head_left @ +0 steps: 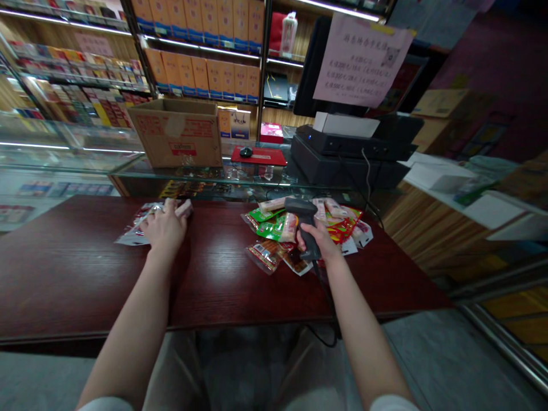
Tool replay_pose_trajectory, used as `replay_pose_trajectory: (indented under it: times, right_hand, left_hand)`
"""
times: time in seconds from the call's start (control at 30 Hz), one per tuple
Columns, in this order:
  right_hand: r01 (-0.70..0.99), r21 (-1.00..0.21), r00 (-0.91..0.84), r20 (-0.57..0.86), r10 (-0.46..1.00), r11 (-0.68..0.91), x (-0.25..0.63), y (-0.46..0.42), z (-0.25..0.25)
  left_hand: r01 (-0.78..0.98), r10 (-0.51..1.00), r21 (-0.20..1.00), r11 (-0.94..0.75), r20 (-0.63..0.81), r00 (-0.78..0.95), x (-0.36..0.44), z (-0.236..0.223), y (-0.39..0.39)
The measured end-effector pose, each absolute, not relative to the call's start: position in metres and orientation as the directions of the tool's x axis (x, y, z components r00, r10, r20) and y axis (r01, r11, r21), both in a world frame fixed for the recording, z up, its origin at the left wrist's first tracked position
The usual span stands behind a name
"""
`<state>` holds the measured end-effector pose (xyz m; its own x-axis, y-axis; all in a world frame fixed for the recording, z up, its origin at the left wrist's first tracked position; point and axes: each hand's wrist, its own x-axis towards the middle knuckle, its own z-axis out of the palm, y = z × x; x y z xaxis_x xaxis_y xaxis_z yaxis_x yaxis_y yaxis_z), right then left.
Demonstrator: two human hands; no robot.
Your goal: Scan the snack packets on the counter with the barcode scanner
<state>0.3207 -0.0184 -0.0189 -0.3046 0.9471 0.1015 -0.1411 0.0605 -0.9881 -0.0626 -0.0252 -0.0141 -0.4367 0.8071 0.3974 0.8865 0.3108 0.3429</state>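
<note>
My right hand [322,242] is wrapped round the handle of a black barcode scanner [302,209], its cable hanging over the table's front edge. Beneath and around the scanner lies a loose heap of snack packets, among them a green packet [270,229], a brown one in clear plastic [265,254] and a red-and-yellow one [345,228]. Farther left, my left hand [166,225] has its fingers curled down over a clear and silvery snack packet [136,233] on the table. A pale pinkish packet [184,209] shows beside its fingertips; the exact grip is partly hidden.
The dark red wooden table [214,279] meets a glass counter behind it. On that counter stand an open cardboard box [182,137], a mouse [245,152] on a red mat [272,156], and a monitor [311,68] with a paper notice. Stocked shelves line the back.
</note>
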Motion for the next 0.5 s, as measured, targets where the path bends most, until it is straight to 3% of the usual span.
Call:
replay_pose_trajectory:
  times: [0.1, 0.2, 0.27, 0.33, 0.5]
  right_hand:
    - [-0.171, -0.983, -0.256, 0.116, 0.960, 0.073, 0.324, -0.017, -0.020]
    - [-0.190, -0.978, -0.245, 0.127, 0.961, 0.081, 0.325, -0.016, -0.021]
    - [-0.196, -0.977, -0.242, 0.128, 0.962, 0.081, 0.325, -0.014, -0.021]
    - [-0.199, -0.977, -0.241, 0.126, 0.962, 0.078, 0.325, -0.014, -0.021]
    - [-0.229, -0.972, -0.244, 0.110, 0.964, 0.053, 0.327, -0.012, -0.022]
  left_hand:
    - [0.828, 0.719, 0.346, 0.441, 0.415, -0.557, -0.079, -0.021, -0.025]
    - [0.843, 0.666, 0.358, 0.401, 0.518, -0.536, -0.075, -0.026, -0.022]
    - [0.915, 0.711, 0.305, 0.263, 0.580, -0.397, -0.059, -0.028, -0.017]
    - [0.963, 0.814, 0.259, 0.079, 0.541, -0.212, -0.034, -0.030, -0.006]
    - [0.879, 0.942, 0.392, -0.272, 0.296, 0.159, 0.037, -0.038, 0.042]
